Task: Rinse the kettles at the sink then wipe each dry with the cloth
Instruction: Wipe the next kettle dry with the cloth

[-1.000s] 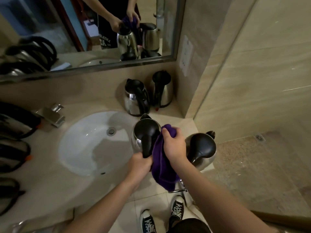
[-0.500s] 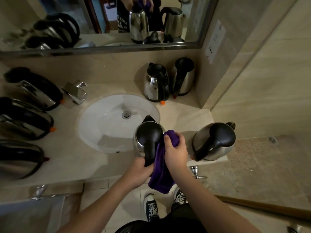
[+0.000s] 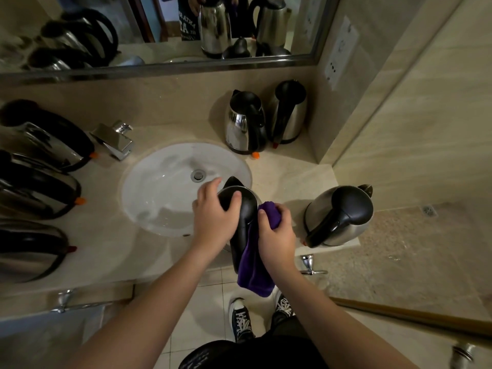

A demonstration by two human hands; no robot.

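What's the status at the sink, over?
Left hand grips the kettle by its lid. Right hand holds the purple cloth against the kettle's side. Nothing in the way; another kettle stands apart on the right.

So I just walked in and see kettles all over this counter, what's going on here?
A person is drying kettles at a bathroom sink. Their left hand grips the black lid of the kettle at the basin's edge, while the right hand presses a purple cloth against its side. Another kettle stands to its right on the counter, two more stand near the mirror, and several lie on the left.
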